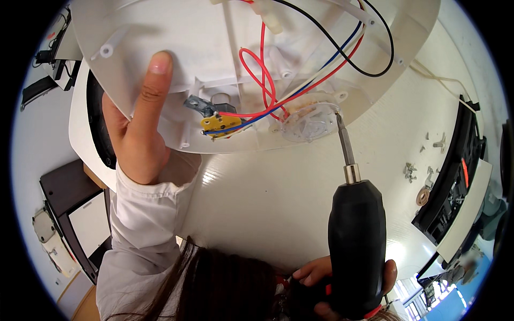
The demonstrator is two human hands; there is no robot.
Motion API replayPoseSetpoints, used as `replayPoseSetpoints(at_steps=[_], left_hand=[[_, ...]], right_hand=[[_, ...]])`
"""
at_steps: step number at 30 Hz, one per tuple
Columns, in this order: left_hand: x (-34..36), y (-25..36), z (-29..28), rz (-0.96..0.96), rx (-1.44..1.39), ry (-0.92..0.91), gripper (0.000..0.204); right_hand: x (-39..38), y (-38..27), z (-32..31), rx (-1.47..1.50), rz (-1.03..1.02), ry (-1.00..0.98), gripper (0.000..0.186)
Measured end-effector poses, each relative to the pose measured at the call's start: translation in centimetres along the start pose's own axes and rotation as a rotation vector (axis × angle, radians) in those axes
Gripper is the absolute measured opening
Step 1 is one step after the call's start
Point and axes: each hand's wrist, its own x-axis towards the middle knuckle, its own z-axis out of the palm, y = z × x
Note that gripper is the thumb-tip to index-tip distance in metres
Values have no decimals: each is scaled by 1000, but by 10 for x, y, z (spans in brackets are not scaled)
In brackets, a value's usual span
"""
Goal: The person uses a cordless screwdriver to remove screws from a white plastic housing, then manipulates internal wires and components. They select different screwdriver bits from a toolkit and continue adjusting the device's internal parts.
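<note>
A large white plastic housing (203, 45) fills the upper part of the head view, its hollow inside facing me. My left hand (140, 131) grips its near left edge, thumb pressed on the inner wall. My right hand (315, 270) is wrapped round a black electric screwdriver (356, 230), whose grip partly hides the fingers. The screwdriver's bit (345, 142) points up to the right end of a clear plastic part (310, 125) inside the housing; the bit tip appears to meet a screw there. Left of it sits a yellow switch-like component (220, 124) with red and blue wires (300, 95).
Small loose screws (410, 172) and a ring-shaped metal piece (423, 196) lie on the white table (257, 198) at the right. Beyond them stands a long black tray (455, 182). A pale cable (441, 77) runs behind. Dark hair (225, 283) covers the lower middle.
</note>
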Motion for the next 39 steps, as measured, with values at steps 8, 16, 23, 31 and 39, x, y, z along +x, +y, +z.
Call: replayPoseSetpoints(at_steps=[8,16,23,31,39], left_hand=[[-2,3,0,-18,44,-2,37],[-3,3,1,-63,62,21,38],[-2,2,3,-77,-5,-3,41],[2,9,4,-58,-61,-131,30],[7,2,13,111,-87,-149,32]], right_hand=[[-8,-1,0,85,73,83,94],[-10,6,1,2,-51,117,95],[4,-10,11,-104,21,209,88],[23,-24,7,-87,279,270,83],[26,-16,5,-238,136,405,59]])
